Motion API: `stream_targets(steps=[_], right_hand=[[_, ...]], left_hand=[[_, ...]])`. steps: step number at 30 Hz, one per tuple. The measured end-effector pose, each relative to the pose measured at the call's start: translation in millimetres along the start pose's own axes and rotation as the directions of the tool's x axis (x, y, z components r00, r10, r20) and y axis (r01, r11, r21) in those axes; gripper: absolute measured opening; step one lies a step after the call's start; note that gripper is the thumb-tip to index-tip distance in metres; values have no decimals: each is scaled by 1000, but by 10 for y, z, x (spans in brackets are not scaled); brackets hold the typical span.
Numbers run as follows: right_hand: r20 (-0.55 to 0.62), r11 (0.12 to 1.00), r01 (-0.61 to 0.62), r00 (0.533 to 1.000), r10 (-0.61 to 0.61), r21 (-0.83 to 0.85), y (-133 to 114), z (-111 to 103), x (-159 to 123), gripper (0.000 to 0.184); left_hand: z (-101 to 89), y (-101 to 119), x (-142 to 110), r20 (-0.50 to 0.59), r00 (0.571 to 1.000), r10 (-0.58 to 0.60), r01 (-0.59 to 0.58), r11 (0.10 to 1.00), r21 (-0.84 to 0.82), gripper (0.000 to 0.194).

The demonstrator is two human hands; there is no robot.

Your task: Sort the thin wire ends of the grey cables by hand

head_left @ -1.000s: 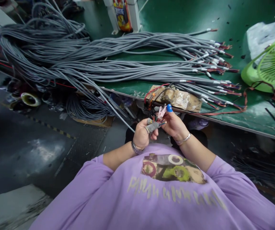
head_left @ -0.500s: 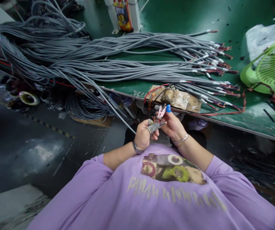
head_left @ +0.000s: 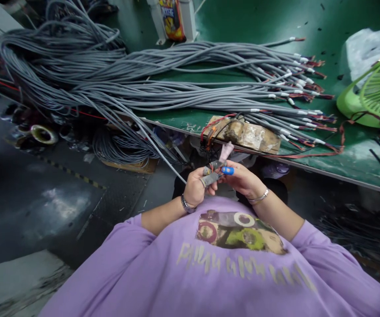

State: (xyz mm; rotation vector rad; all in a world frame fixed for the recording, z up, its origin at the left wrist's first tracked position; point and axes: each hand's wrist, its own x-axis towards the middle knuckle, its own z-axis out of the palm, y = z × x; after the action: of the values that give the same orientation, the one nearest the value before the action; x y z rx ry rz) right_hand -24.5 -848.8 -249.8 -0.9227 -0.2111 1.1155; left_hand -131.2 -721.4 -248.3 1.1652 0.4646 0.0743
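Just below the bench edge, my left hand [head_left: 195,186] is closed around the end of a grey cable [head_left: 168,162]. Its thumb and forefinger wear grey finger covers. Thin coloured wires [head_left: 214,167] fan out past the fingertips. My right hand [head_left: 244,178] pinches at these wires, with blue tape [head_left: 227,170] wrapped on one digit. Pale pink covering [head_left: 226,151] on another finger points up toward the bench. The exact wire between the right fingertips is hidden.
Many grey cables [head_left: 183,94] with stripped ends lie along the green bench [head_left: 243,26]. A taped cardboard piece [head_left: 252,137] sits at its front edge. On the right stands a green fan [head_left: 375,94] by a plastic bag [head_left: 368,48]. Coiled cable [head_left: 120,152] lies below.
My right hand has turned and closed in on the wires beside my left fingers. The blue-taped digit has come down, and the pink-covered finger has straightened upward. My left hand still grips the cable.
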Motion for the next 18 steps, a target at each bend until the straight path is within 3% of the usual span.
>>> stream_targets(steps=[10,18], right_hand=[[-151,997,24,988,-35,-71,-50,89,-11,33],[-196,994,26,980,-46,-103,-28,87,3,33]], left_hand=[[-3,-18,19,38,999,11,-13,999,44,32],[8,-28,44,2,1000,31,-31,999,-5,37]])
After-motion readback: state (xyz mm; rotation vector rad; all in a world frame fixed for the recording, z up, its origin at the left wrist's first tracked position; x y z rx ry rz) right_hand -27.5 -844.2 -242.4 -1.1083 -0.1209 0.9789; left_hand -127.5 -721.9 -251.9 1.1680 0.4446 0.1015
